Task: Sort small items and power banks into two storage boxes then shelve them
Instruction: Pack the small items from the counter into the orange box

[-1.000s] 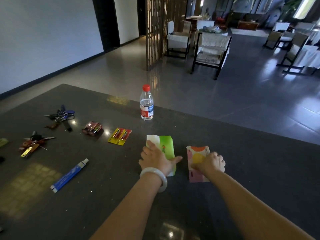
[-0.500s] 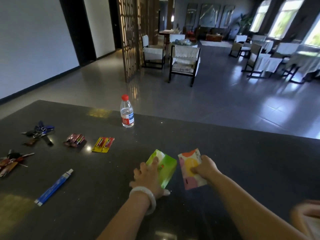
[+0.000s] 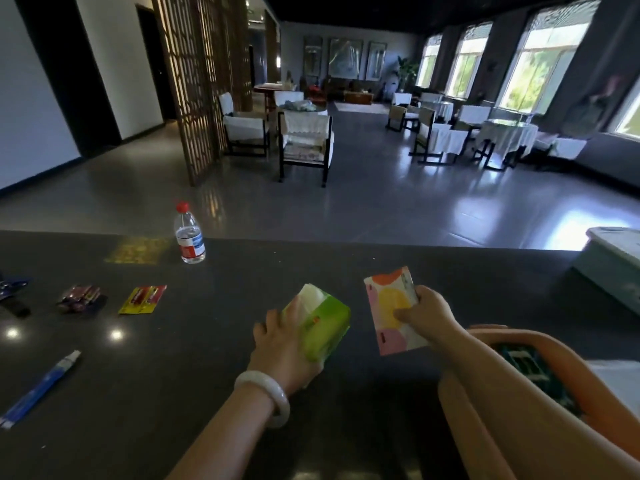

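Note:
My left hand (image 3: 282, 344) grips a green and white tissue pack (image 3: 323, 322), lifted and tilted above the dark table (image 3: 173, 393). My right hand (image 3: 424, 315) holds a pink, orange and yellow tissue pack (image 3: 391, 308) by its right edge, also raised off the table. An orange storage box (image 3: 561, 351) stands at the lower right, partly behind my right forearm, with something dark green inside. A pale green box (image 3: 609, 261) sits at the right edge of the table.
On the left of the table lie a yellow battery card (image 3: 142, 299), a dark wrapped battery pack (image 3: 80, 297), a blue tube (image 3: 40, 388) and part of a key bunch (image 3: 12, 294). A water bottle (image 3: 188, 233) stands near the far edge. Chairs and tables fill the room beyond.
Both hands have lifted their tissue packs off the table and carried them rightward. My view has swung right, bringing the orange box and the pale green box into sight.

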{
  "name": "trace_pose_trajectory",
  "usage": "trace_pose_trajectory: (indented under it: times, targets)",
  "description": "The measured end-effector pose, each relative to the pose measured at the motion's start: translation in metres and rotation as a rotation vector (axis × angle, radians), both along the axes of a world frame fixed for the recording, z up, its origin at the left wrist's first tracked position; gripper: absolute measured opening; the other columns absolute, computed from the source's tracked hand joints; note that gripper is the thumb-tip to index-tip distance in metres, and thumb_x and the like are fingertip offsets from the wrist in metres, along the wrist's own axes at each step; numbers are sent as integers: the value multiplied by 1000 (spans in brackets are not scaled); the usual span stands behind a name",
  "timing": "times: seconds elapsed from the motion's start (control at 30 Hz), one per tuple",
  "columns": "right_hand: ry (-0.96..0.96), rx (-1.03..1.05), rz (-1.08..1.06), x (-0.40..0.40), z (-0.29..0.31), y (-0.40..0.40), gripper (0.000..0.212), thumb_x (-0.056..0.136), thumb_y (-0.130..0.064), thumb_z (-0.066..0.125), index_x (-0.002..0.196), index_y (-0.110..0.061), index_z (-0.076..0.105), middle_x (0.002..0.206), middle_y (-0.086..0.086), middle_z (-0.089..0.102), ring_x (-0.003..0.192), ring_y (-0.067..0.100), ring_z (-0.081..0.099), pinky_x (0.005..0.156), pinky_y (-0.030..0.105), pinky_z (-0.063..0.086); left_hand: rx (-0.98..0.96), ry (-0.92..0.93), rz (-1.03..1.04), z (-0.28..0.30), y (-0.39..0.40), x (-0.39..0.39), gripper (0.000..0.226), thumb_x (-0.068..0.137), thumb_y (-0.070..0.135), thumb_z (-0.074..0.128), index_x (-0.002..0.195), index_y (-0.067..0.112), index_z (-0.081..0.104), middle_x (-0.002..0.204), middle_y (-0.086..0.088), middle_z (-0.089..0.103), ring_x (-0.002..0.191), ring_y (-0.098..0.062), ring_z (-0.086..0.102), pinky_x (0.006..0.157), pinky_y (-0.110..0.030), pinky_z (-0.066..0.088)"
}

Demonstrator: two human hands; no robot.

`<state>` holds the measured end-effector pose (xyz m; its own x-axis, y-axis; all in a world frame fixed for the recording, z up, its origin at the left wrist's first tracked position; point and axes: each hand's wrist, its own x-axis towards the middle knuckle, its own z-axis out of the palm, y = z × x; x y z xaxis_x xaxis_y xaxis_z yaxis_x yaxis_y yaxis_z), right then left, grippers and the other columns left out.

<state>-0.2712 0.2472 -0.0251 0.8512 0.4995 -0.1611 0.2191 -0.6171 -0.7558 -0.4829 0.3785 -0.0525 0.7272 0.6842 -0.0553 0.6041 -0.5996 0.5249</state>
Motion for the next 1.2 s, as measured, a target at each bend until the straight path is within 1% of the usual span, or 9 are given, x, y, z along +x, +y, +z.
trace_pose_trajectory:
  times: [0.17,0.33,0.5,0.57,0.67,0.83,0.97,1.1,1.2]
  targets:
    - [-55,114,-74,33,20,-71,24,87,-18,68,103,-22,50,88,-4,61,71,9,62,49,22,44,101,-91,-82,33,-60,28,113,70,43,79,148,40,-3,138,2,17,123,-25,24,98,-40,36]
    - [-114,278,-195,75,28,-158,13,89,-17,63,94,-22,52,89,-2,62,73,13,62,51,25,45,128,-173,-200,54,-135,66,114,66,47,80,143,48,-4,132,17,12,116,-10,17,92,-29,27]
    - [-198,370,-257,100,23,-221,12,85,-14,62,86,-23,53,80,-6,60,65,6,55,43,16,36,174,-156,-351,69,-201,92,113,65,48,80,146,48,1,130,23,13,113,-5,14,99,-33,27]
    - [-225,353,-237,101,13,-231,11,82,-14,63,85,-19,53,76,-6,58,62,5,51,42,19,32,157,-121,-398,71,-223,95,112,65,46,81,145,50,3,131,24,13,119,-7,16,103,-35,28]
    - [-234,347,-177,96,-5,-241,12,83,-14,62,88,-14,51,76,-5,56,65,12,52,51,26,33,101,11,-471,67,-250,96,110,68,42,81,146,51,5,136,25,11,128,-11,15,107,-40,30]
    - [-189,455,-202,90,-19,-247,11,94,-14,51,101,-13,44,88,2,54,71,15,50,62,30,37,65,218,-524,47,-274,98,104,72,32,80,149,44,11,152,17,5,140,-17,6,114,-46,26]
    - [-136,451,-207,90,-25,-247,10,98,-17,45,104,-12,39,96,8,54,79,22,52,67,38,43,84,298,-538,26,-284,108,94,77,26,75,148,41,16,151,13,11,140,-24,9,113,-50,27]
    - [-120,456,-173,92,-28,-246,18,99,-19,46,112,-7,42,102,10,57,90,27,57,74,44,49,101,340,-545,4,-287,115,103,75,20,77,144,52,8,150,12,12,140,-25,12,112,-51,28]
    - [-112,459,-170,93,-29,-246,19,98,-19,47,113,-7,43,104,11,58,91,28,58,72,42,50,114,429,-593,-5,-289,125,106,74,27,79,147,47,5,156,10,4,144,-29,5,112,-57,24]
